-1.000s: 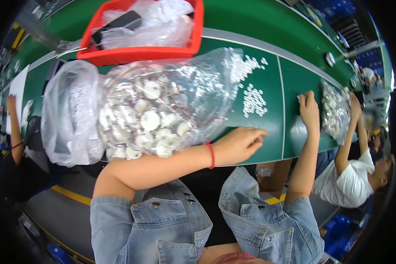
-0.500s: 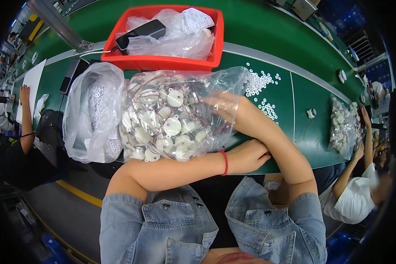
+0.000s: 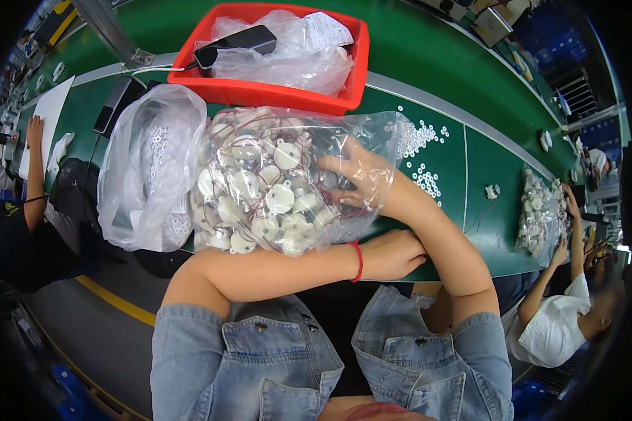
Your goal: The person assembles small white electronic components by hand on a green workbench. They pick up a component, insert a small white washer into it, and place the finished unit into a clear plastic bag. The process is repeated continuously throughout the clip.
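Observation:
A clear plastic bag (image 3: 260, 189) lies in front of me, full of round, cream-white motor-like parts with metal sides and thin dark red wires. Inside its right end is my right hand (image 3: 361, 175), fingers spread beside the parts and wires, gripping none that I can see. My left forearm, with a red cord at the wrist, lies along the bag's near edge. Beneath my right forearm, my left hand (image 3: 395, 254) rests at the table edge with curled fingers; its palm is hidden. Left of the parts stands an open plastic bag (image 3: 123, 165) holding small white rings.
Behind the bags sits a red bin (image 3: 274, 91) with plastic bags, a paper slip and a black device (image 3: 237, 48). Loose white rings (image 3: 423, 140) lie at the right. Farther right are one wired part (image 3: 493, 191) and another filled bag (image 3: 532, 217). People work at both sides.
My right hand's fingers have spread wider inside the bag. My left hand stays curled near the table edge. The whole view has shifted slightly.

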Tool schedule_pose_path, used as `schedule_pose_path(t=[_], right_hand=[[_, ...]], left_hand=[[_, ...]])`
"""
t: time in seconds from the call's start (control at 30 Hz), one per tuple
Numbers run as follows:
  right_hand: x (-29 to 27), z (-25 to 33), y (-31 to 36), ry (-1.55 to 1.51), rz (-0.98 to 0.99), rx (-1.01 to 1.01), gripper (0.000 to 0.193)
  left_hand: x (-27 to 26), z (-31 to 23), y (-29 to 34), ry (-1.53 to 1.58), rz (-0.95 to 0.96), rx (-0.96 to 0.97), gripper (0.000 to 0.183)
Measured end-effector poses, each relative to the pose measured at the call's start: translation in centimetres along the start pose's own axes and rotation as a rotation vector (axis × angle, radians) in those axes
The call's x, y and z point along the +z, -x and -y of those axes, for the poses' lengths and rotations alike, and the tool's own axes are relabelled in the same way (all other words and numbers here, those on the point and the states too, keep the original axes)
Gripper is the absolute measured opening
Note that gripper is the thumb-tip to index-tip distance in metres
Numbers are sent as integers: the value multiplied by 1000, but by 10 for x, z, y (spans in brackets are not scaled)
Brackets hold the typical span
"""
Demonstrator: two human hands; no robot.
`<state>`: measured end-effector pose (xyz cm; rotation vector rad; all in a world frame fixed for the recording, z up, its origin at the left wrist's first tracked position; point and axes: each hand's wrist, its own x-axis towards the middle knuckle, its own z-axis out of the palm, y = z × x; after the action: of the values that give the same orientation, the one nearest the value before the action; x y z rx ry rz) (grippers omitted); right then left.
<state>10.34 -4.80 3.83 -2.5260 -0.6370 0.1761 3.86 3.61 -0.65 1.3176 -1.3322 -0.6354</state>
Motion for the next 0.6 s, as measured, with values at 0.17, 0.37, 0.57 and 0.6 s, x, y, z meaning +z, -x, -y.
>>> schedule_pose_path(t=[0.17, 0.37, 0.57, 0.6], right_hand=[[3, 4, 20, 108, -222, 32, 55], [-22, 12, 34, 52, -458, 172, 38], [-52, 26, 54, -179, -729, 288, 28], [-56, 27, 60, -180, -801, 306, 27]], left_hand=[[-4, -2, 1, -8, 24, -1, 22], [-5, -3, -1, 1, 44, -26, 20], [-1, 1, -1, 20, -5, -33, 20], [-1, 1, -1, 27, -13, -32, 21]])
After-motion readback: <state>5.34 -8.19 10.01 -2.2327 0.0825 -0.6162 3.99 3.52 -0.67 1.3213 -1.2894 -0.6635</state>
